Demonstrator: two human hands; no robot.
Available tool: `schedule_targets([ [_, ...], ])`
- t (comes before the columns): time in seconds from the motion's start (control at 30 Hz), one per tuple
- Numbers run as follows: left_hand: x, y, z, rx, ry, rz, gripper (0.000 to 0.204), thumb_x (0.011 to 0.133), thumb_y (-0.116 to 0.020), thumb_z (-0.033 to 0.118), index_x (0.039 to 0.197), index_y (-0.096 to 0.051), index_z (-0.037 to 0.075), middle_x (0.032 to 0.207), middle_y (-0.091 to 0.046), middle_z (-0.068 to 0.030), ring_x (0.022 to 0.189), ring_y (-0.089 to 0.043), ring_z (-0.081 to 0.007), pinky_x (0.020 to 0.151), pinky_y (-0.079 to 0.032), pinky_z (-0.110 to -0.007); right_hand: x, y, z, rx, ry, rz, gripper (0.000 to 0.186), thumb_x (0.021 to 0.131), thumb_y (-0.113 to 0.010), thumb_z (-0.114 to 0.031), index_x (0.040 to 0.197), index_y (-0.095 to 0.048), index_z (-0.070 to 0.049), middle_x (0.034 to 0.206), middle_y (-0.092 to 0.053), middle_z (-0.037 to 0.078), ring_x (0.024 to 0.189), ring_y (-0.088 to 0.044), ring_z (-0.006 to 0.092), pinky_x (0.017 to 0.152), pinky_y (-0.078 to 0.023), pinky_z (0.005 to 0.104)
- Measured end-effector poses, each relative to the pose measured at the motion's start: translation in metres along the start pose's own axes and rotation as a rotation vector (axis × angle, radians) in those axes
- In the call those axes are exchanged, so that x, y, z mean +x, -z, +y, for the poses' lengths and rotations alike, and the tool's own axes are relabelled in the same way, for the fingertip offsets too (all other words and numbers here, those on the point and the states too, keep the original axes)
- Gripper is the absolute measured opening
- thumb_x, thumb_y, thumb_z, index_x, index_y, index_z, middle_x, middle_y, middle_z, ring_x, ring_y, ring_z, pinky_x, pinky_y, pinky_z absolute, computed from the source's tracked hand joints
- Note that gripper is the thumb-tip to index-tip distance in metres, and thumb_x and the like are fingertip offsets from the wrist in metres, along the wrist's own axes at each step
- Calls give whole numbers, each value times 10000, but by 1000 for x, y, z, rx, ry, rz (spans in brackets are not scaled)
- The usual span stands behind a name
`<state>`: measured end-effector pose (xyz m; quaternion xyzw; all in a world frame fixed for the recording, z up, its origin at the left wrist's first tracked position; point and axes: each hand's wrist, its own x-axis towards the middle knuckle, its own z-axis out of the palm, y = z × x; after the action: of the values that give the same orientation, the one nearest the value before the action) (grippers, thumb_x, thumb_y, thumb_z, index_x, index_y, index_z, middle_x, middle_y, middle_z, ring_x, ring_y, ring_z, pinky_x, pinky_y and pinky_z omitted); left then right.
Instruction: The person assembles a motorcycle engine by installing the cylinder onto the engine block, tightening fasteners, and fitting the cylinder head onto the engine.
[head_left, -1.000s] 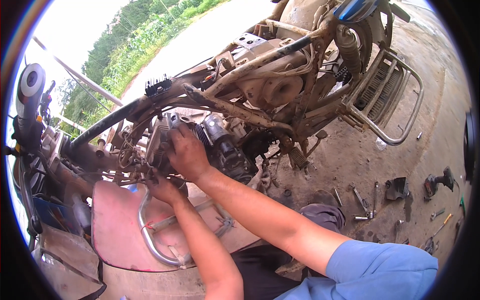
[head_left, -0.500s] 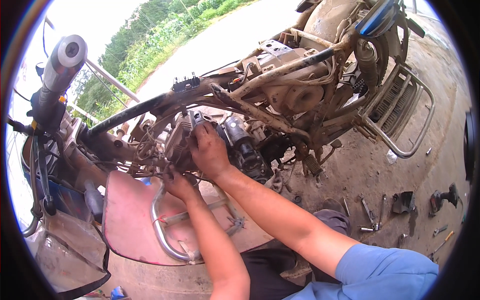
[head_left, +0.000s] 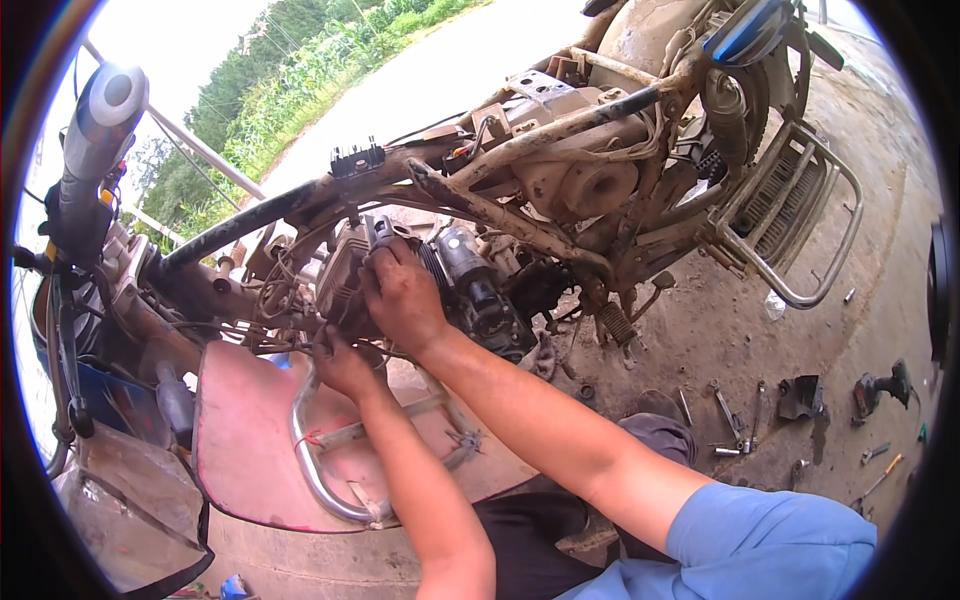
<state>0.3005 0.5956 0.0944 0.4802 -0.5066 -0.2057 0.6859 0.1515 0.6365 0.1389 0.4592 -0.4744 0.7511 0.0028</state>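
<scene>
A stripped motorcycle frame [head_left: 530, 150] stretches across the view, with a finned engine cylinder [head_left: 342, 278] low in its middle. My right hand [head_left: 405, 300] rests against the right side of the cylinder. Its fingers curl beneath a short greyish metal piece [head_left: 380, 230] whose kind I cannot make out. Lower and to the left, my left hand [head_left: 345, 362] has its fingers pressed together by the cables under the cylinder; whatever they grip is hidden. Right of my right hand sits a dark cylindrical engine part [head_left: 465, 262].
A pink panel [head_left: 240, 430] and a bent chrome bar [head_left: 305, 445] lie below my forearms. The handlebar grip [head_left: 105, 110] juts up at left. On the ground at right are wrenches [head_left: 728, 415], a cordless power tool [head_left: 880, 392] and a screwdriver [head_left: 885, 478]. A metal rack [head_left: 800, 220] sticks out at far right.
The whole view has shifted slightly, so the motorcycle and both hands appear a little farther left. Both hands keep nearly the same places on the engine.
</scene>
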Motion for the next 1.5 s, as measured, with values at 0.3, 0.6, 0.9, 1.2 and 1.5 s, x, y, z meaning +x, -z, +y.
schedule_targets([
  [0.3, -4, -1, 3, -80, 42, 5, 246, 1017, -624, 93, 1150, -648, -113, 1090, -716, -174, 901, -687, -225, 801, -572, -329, 0, -1, -1, -15, -9, 3, 148, 896, -706, -90, 1014, -642, -27, 1026, -645, 164, 911, -663, 412, 783, -545, 470],
  [0.6, -4, 0, 4, -41, 5, -5, 268, 1012, -623, 64, 1198, -640, -128, 1094, -717, -190, 913, -689, -219, 828, -567, -334, 1, -2, -3, 8, -40, 7, 127, 894, -710, -88, 957, -617, -30, 1026, -638, 177, 925, -652, 408, 779, -529, 494],
  [0.9, 1, 0, -3, -89, 21, 6, 260, 1003, -623, 51, 1183, -642, -137, 1074, -721, -184, 926, -683, -220, 860, -562, -345, 0, 2, -5, 7, -83, -20, 186, 880, -733, -105, 1019, -637, -27, 995, -626, 166, 901, -658, 396, 768, -540, 471],
  [1.2, -3, -3, 3, -73, 23, 33, 226, 1006, -604, 32, 1160, -653, -126, 1104, -716, -175, 933, -683, -214, 866, -561, -340, -2, 1, -5, -27, -90, -36, 171, 873, -742, -94, 992, -641, -26, 992, -626, 163, 875, -650, 397, 758, -533, 480],
  [1.5, -2, -4, -2, -42, -70, 52, 221, 1009, -602, 38, 1155, -669, -113, 1083, -719, -167, 922, -683, -223, 854, -560, -345, 0, -2, 2, -17, -64, -21, 180, 877, -737, -87, 1009, -631, -28, 994, -633, 155, 863, -648, 394, 749, -530, 475],
])
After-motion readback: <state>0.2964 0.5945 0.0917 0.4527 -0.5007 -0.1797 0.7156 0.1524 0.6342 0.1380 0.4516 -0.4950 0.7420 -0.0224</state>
